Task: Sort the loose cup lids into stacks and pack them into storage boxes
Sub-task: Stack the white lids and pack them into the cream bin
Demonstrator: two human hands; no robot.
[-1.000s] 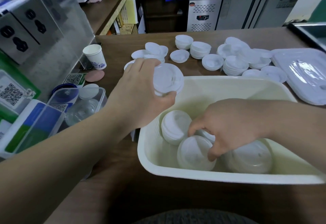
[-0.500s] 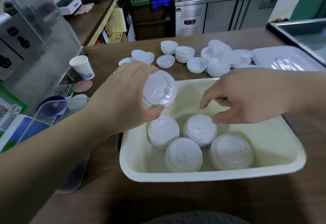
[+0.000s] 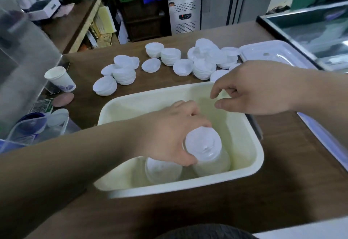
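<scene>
Now | left hand [image 3: 169, 135] grips a lid stack [image 3: 204, 145] inside the cream box [image 3: 252, 150], over another stack [image 3: 162, 169] | right hand [image 3: 258, 88] empty, fingers loosely spread above box's far rim | loose lids [image 3: 204, 67] toward table's far edge

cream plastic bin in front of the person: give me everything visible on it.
The cream rectangular plastic bin is a deep, open-topped tub with rounded corners, a broad rolled rim and smooth glossy walls. It sits flat on the brown wooden counter, skewed slightly to the view. Stacks of white cup lids stand inside at the near end; the far part of its floor is bare. The left hand reaches in, holding a lid stack. The right hand hovers over the far right corner, empty, touching nothing.
</scene>
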